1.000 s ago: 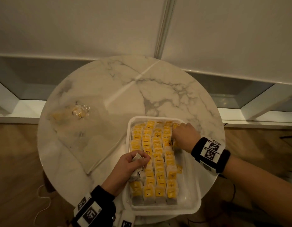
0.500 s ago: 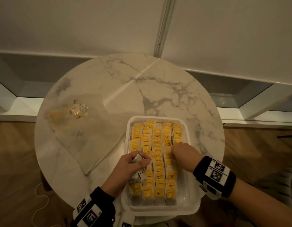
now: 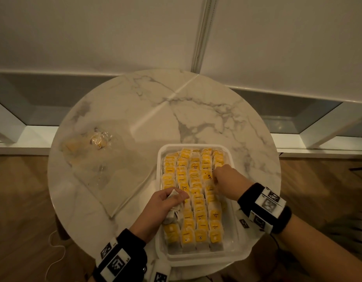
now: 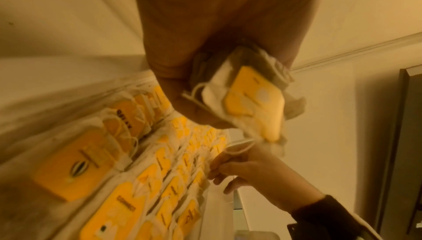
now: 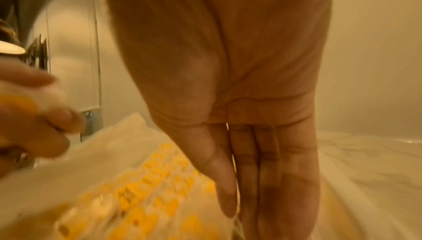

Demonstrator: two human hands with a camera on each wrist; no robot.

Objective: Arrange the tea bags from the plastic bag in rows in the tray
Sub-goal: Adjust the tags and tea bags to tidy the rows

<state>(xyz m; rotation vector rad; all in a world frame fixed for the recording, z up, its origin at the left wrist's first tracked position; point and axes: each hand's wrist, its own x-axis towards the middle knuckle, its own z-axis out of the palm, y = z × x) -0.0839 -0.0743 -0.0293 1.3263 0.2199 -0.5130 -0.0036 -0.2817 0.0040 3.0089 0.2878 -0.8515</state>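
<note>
Tea bags (image 3: 193,198) with yellow tags fill the tray (image 3: 235,252) in five rows running front to back; the rightmost row reaches only partway toward the near end. The left hand (image 3: 162,202) hovers over the tray's left edge with its grip curled tight around a small bunch of tea bags (image 4: 253,97); how many it holds cannot be told, though at least two show in the left wrist view. The right hand (image 3: 229,180) is at the rightmost row, fingers (image 5: 248,162) straight and together, pointing down among the bags, its grip slack and holding nothing. One tray sits on the round marble worktop (image 3: 135,102). One plastic bag (image 3: 107,169) lies flat left of the tray, with a few tea bags at its far end.
</note>
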